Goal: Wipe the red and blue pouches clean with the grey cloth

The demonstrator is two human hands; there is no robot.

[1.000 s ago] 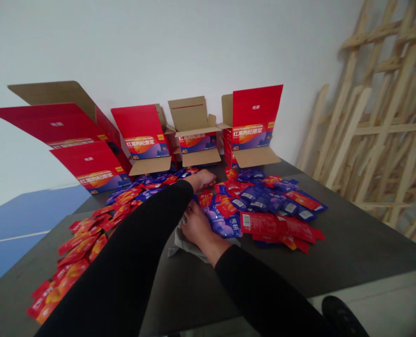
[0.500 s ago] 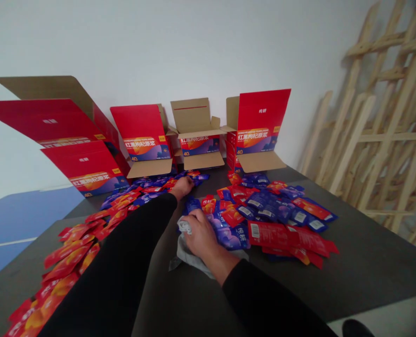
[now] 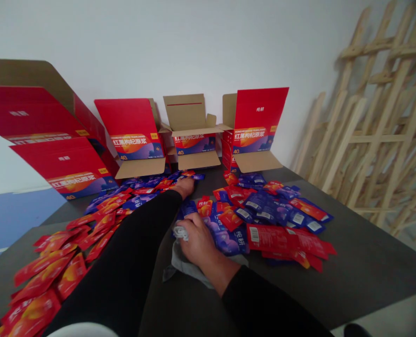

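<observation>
My right hand [image 3: 197, 239] is closed around a crumpled grey cloth [image 3: 190, 267], part of which spreads on the dark table beneath the wrist. It is right beside a pile of red and blue-purple pouches [image 3: 271, 206]. My left hand [image 3: 186, 187] reaches further forward, at the right end of the left-hand heap of pouches [image 3: 137, 202]. Its fingertips are hidden from me, so I cannot see whether it grips a pouch. More red pouches [image 3: 56, 271] run down the left side, partly behind my left sleeve.
Open red cartons stand along the back: one at left [image 3: 70, 178], two in the middle [image 3: 134, 140] [image 3: 195, 142], one at right [image 3: 257, 121]. Wooden frames [image 3: 376, 135] lean on the wall at right. A white rounded edge [image 3: 83, 330] shows at the bottom.
The view has shifted slightly, moving the left carton and left pouches further left. A white rounded edge has come into view at the bottom. My right hand still holds the cloth.
</observation>
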